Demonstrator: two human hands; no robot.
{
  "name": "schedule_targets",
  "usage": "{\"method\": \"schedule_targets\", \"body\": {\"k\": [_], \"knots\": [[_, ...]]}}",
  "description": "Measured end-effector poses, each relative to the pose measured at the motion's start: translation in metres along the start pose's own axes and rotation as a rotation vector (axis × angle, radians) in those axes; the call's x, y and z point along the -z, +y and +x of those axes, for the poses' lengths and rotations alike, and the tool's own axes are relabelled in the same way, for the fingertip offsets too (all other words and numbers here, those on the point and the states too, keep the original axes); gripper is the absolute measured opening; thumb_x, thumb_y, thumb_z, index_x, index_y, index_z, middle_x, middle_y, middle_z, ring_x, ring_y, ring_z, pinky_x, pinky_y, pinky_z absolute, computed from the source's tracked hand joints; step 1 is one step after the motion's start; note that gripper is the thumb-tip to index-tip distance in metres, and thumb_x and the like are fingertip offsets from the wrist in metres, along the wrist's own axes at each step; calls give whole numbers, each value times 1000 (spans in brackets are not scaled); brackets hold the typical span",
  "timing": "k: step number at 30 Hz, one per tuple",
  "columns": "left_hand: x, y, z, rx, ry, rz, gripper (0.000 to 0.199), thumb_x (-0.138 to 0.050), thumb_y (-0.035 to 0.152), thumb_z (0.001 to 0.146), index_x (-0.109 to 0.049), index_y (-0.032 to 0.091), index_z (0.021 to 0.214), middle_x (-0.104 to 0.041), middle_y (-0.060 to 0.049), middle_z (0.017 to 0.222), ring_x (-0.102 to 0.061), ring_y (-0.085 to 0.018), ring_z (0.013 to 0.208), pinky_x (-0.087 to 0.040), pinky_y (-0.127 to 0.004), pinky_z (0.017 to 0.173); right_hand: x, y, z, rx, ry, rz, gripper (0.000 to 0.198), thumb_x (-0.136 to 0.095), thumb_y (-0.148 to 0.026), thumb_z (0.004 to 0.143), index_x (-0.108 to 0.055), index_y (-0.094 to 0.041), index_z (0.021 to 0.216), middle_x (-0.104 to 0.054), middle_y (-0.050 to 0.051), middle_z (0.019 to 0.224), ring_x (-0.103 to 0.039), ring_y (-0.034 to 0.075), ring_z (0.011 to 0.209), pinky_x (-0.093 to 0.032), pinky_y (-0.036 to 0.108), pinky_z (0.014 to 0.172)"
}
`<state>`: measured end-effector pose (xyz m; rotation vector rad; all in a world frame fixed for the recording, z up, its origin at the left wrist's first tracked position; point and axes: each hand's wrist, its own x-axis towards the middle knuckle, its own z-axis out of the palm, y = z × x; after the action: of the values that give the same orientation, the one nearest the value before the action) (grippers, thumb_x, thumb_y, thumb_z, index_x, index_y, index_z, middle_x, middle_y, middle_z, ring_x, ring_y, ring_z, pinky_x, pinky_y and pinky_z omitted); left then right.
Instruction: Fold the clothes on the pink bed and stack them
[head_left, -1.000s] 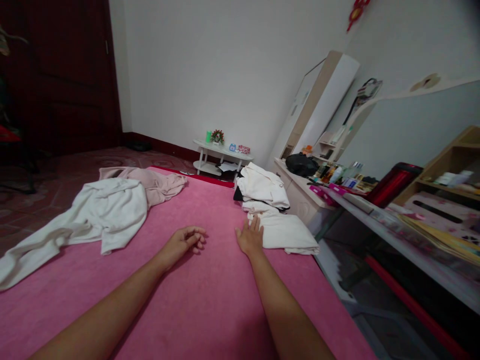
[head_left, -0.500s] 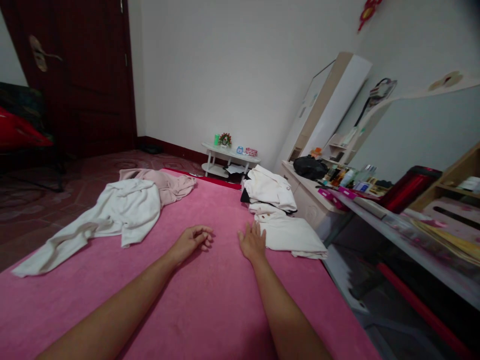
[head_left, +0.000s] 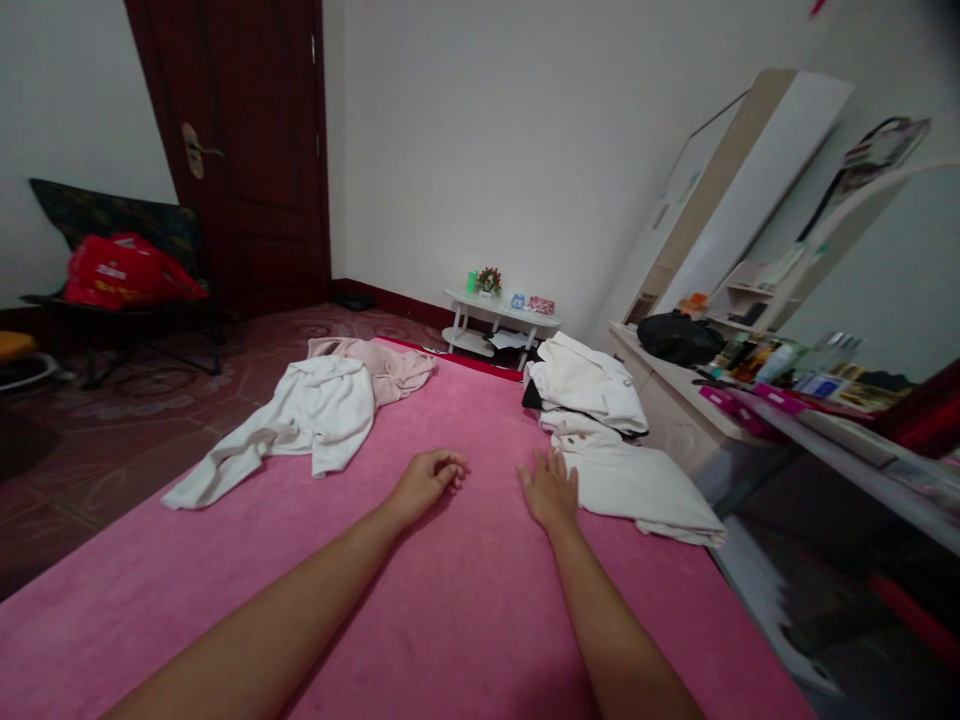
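My left hand point(head_left: 430, 484) rests on its side on the pink bed cover point(head_left: 450, 620). Its fingers are loosely curled, slightly apart, and hold nothing. To the right, my right hand point(head_left: 550, 490) lies palm down with fingers spread, its fingertips at the near left edge of folded cream trousers point(head_left: 637, 480). Just behind the trousers is a stack of folded white clothes point(head_left: 589, 375) with some black cloth in it. On the left side of the bed a white long-sleeved top point(head_left: 322, 405) lies loosely, one sleeve stretched toward me. A crumpled pale pink garment point(head_left: 397, 368) lies behind it, partly covered.
A dressing table point(head_left: 667, 400) with bottles and a black bag point(head_left: 679, 338) stands along the right side of the bed. Past the foot is a small white table point(head_left: 502, 303). A chair with a red bag point(head_left: 124, 272) stands left, near a dark door point(head_left: 255, 150).
The view has swung left, so the scene sits further right and the chair with the red bag shows more. Both hands keep about the same place and pose on the bed.
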<state>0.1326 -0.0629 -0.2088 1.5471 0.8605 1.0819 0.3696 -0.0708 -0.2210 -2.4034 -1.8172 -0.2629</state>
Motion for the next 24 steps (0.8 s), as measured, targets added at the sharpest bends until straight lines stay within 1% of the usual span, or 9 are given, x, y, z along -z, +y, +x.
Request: {"method": "schedule_targets", "body": {"k": [3,5,8,10,12,15,19,22,24], "knots": [[21,6,3,-185,247,503,22,-49,20,82,-66,15,95,-64,-11,98,-57,-23,95,-43,-39,88,-2,0,1,9,8,-5,59,-28,-50,92,-35,-17,141,-30,14,148,-19,27,138,-12,49,108],[45,12,6,-210,423,833,29,-51,22,82,-63,17,108,-58,-13,117,-48,-28,113,-34,-43,98,-2,1,2,13,20,-8,59,-28,-50,92,-37,-17,140,-31,14,148,-20,27,138,-13,49,108],[86,12,9,-44,645,1188,55,-58,31,78,-47,14,130,-39,-19,139,-31,-36,128,-22,-52,104,-2,1,2,12,12,-12,58,-28,-50,92,-37,-18,140,-32,13,147,-20,26,138,-13,48,108],[109,9,9,91,693,1305,70,-61,36,75,-38,8,135,-33,-24,142,-31,-39,128,-24,-53,102,-1,1,2,9,-4,-16,58,-27,-50,92,-36,-19,140,-32,12,148,-20,25,138,-12,47,109],[126,5,7,166,682,1353,67,-58,36,77,-40,7,134,-37,-24,140,-38,-38,121,-33,-49,95,0,1,3,6,-14,-18,58,-28,-51,92,-36,-20,141,-31,11,148,-19,24,139,-13,46,109],[139,5,6,171,675,1364,46,-47,29,83,-51,13,126,-47,-19,133,-46,-35,112,-40,-43,84,0,2,3,11,-9,-14,58,-28,-51,92,-36,-19,140,-31,10,148,-20,24,138,-14,45,109],[148,7,5,163,712,1278,37,-43,23,84,-62,16,116,-60,-17,118,-52,-33,102,-42,-38,72,-1,4,4,15,-12,-5,56,-30,-49,92,-37,-20,140,-32,9,148,-21,24,138,-15,45,109],[155,6,2,227,768,1151,39,-44,29,85,-62,14,116,-66,-17,97,-57,-32,90,-40,-35,67,-2,5,4,18,-10,4,55,-32,-48,92,-38,-22,139,-34,8,147,-22,23,138,-15,45,109],[156,9,2,194,816,1021,39,-43,35,87,-63,14,113,-67,-14,90,-59,-29,85,-40,-33,69,-1,6,4,17,-2,21,53,-33,-47,92,-40,-23,138,-36,7,146,-24,22,137,-16,44,110]]}}
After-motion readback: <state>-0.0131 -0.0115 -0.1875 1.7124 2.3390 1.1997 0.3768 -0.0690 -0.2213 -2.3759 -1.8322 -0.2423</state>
